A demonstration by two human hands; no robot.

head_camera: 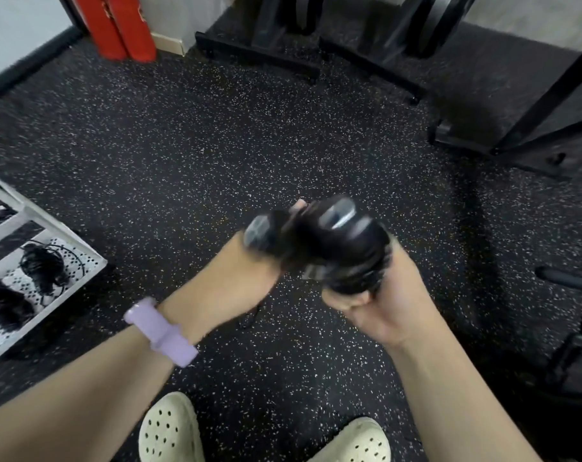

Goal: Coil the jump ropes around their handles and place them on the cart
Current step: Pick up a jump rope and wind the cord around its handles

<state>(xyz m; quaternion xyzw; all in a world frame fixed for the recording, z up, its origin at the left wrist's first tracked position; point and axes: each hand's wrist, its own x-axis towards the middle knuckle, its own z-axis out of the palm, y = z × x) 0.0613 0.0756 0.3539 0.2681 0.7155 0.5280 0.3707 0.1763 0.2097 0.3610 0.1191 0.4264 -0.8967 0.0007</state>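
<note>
At the far left the white cart stands on the speckled rubber floor, and two dark bundles of coiled rope already lie on its perforated shelf, one nearer the corner and another closer to me. Further in, my left forearm reaches forward with a lilac watch band on the wrist. My left hand is blurred, its fingers closed on one black handle end of the jump rope I am working on. Just beside it, my right hand holds the black bundle from below, fingers clamped around the wound rope and the second handle, whose grey cap points up and away from me. The two hands are close together, held above the floor and well apart from the cart. Below them my two pale clogs stand on the floor. At the right, black equipment frames rest on the floor, and two red pads lean at the back wall.
</note>
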